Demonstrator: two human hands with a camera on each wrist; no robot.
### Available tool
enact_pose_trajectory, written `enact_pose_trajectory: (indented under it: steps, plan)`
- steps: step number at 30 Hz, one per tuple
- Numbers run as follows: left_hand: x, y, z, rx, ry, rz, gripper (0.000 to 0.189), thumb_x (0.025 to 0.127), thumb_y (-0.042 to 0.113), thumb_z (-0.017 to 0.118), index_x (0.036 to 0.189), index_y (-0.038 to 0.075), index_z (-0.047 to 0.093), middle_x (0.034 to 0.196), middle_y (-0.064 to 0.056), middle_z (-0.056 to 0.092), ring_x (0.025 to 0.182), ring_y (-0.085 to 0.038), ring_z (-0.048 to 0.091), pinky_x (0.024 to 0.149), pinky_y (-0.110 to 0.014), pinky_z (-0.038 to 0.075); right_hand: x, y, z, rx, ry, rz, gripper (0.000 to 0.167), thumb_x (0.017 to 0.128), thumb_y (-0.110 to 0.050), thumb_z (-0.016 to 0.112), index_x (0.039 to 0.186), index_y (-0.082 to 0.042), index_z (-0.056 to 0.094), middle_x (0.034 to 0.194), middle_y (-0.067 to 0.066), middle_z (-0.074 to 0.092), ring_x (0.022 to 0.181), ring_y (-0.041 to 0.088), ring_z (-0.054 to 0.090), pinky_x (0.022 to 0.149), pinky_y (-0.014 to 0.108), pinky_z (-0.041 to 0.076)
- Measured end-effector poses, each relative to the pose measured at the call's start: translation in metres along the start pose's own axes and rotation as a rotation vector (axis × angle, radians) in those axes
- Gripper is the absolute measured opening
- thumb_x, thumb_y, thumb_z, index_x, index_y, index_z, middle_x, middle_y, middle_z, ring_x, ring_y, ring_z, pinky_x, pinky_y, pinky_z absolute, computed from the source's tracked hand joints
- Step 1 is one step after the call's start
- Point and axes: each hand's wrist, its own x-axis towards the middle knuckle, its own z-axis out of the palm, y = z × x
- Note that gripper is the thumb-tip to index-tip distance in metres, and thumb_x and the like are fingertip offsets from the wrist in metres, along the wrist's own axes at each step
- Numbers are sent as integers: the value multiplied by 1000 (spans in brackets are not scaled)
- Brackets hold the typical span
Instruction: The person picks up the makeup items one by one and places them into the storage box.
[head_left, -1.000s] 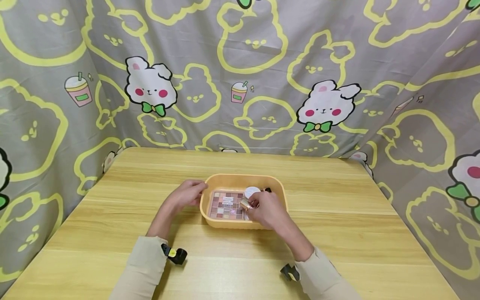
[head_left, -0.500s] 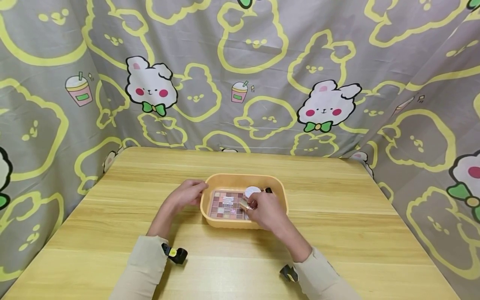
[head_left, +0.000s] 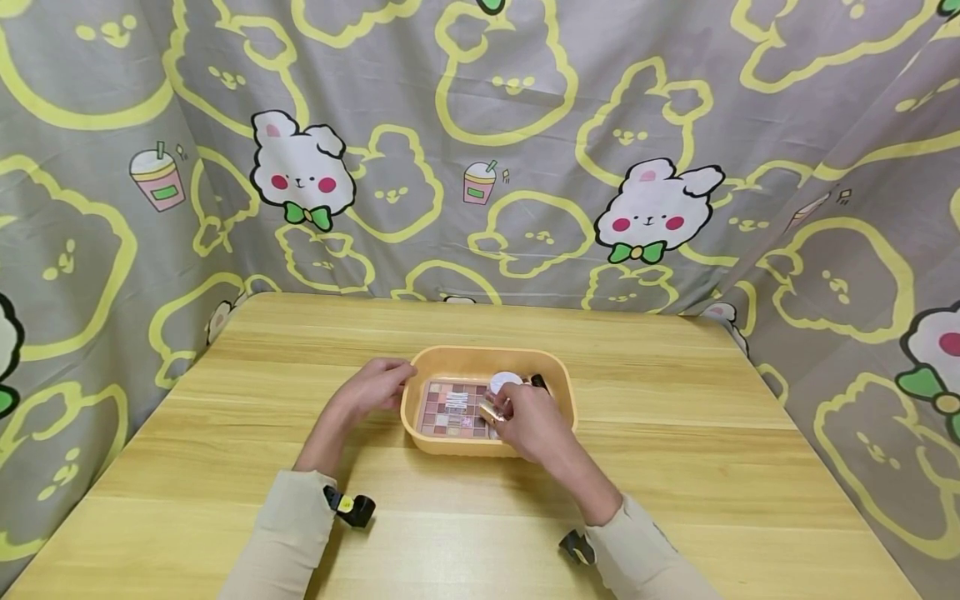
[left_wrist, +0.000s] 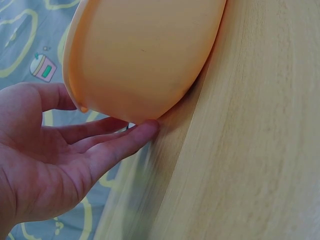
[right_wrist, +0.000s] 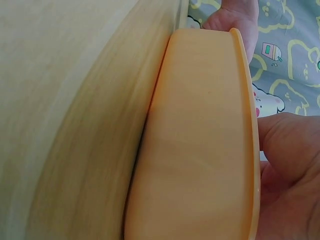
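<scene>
Near the table's middle sits an orange plastic basket (head_left: 487, 358) with cosmetics inside. At its left end my left hand (left_wrist: 60, 155) holds the wall, one digit by the rim and others low against the outside. My right hand (head_left: 536, 421) reaches into the basket's right half and pinches a gold lipstick (head_left: 491, 412); the fingertips are partly hidden. Left of it lies a flat eyeshadow palette (head_left: 452, 410) with many small coloured squares. Behind the right hand is a round white compact (head_left: 505, 382), and a black item (head_left: 538, 382) leans by the right wall.
Wooden table (head_left: 675, 467) surface extends around the basket on all sides. A grey patterned curtain (head_left: 420, 100) hangs behind the table and along both sides. Black wrist cameras (head_left: 356, 510) are worn by both cuffs.
The gold lipstick in my right hand has tilted slightly within the basket. My left hand and the basket stay practically where they were.
</scene>
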Motion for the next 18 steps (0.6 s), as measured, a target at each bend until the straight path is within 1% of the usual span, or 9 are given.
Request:
enact_pose_trajectory:
  steps: [5, 10, 18]
  plan:
    - [-1, 1, -1, 8, 7, -7, 46, 105, 23, 43, 137, -7, 54, 125, -22, 62, 110, -23, 64, 88, -32, 58, 0, 0, 1, -2, -6, 23, 19, 76, -6, 84, 87, -6, 68, 69, 0, 64, 67, 17, 54, 62, 31, 46]
    - [0, 0, -1, 18, 2, 0, 46, 106, 24, 42, 136, -8, 54, 125, -23, 62, 110, -23, 64, 87, -32, 58, 1, 1, 1, -1, -8, 45, 22, 76, -6, 84, 89, -4, 67, 70, 1, 63, 67, 18, 54, 61, 30, 46]
    - [0, -2, -1, 15, 1, 4, 45, 105, 23, 42, 136, -8, 54, 123, -23, 63, 109, -22, 65, 87, -32, 58, 1, 1, 0, -12, -9, 39, 23, 75, -7, 85, 91, -3, 68, 69, 1, 61, 67, 18, 53, 60, 30, 45]
